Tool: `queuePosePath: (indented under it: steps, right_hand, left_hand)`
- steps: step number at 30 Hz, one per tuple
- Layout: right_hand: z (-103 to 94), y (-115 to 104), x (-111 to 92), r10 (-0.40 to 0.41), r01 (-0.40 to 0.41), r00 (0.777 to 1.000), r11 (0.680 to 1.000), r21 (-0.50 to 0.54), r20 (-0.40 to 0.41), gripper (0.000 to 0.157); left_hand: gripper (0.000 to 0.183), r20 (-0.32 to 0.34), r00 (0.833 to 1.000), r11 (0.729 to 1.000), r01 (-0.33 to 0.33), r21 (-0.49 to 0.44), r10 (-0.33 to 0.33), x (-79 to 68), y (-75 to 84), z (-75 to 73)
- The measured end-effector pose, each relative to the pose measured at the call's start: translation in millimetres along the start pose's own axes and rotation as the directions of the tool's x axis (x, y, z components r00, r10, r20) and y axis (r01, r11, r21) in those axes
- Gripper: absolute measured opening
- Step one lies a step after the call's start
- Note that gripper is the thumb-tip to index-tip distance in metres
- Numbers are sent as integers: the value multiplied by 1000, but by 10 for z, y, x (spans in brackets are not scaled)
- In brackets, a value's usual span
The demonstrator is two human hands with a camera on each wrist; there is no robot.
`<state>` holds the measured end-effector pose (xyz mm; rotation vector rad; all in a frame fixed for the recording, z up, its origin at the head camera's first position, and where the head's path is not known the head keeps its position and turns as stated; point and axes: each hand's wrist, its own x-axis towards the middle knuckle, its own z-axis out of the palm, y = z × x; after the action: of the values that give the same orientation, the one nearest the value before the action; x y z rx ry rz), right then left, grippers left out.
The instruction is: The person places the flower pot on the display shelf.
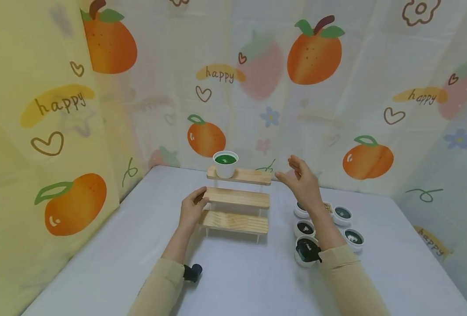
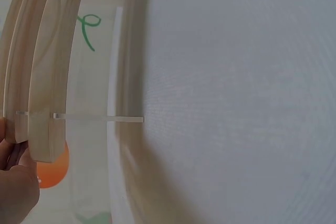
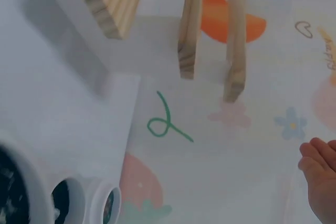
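Observation:
A three-tier wooden shelf with pale planks and thin clear legs stands on the table. On the left end of its top plank sits a white cup with a green surface inside. My left hand is at the left end of the middle plank, thumb and fingers pinching it; in the left wrist view the hand is partly hidden behind the lowest plank. My right hand is raised in the air right of the top plank, fingers extended and holding nothing. The same hand shows at the right wrist view's edge.
Several white cups with dark green contents stand on the table at right, including one rear cup and one right-hand cup; my right forearm hides part of the group. A printed cloth with oranges hangs behind the white table.

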<state>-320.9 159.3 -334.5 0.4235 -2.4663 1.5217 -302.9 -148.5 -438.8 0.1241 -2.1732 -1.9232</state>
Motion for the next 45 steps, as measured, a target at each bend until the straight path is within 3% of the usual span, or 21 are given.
queuePosePath:
  steps: [7, 16, 31, 41, 45]
  right_hand:
    - [-227, 101, -213, -12, 10, 1000, 991, -134, -9, 80]
    - [-416, 271, -513, -55, 39, 996, 978, -204, -71, 65]
    - [-648, 553, -934, 37, -60, 995, 965, -256, -94, 65]
    - [-800, 815, -1122, 117, -155, 980, 956, -250, -161, 66]
    - [-871, 894, -1190, 144, -180, 978, 949, -258, -153, 64]
  left_hand:
    - [43, -5, 1000, 1000, -4, 5, 4, 17, -9, -5]
    - [43, 6, 1000, 1000, -9, -7, 9, 9, -6, -14]
    - [43, -6, 1000, 999, -18, 36, 19, 3, -2, -16]
    - [43, -18, 1000, 1000, -16, 17, 16, 1, -7, -15]
    - [42, -13, 1000, 1000, -17, 22, 17, 8, -3, -4]
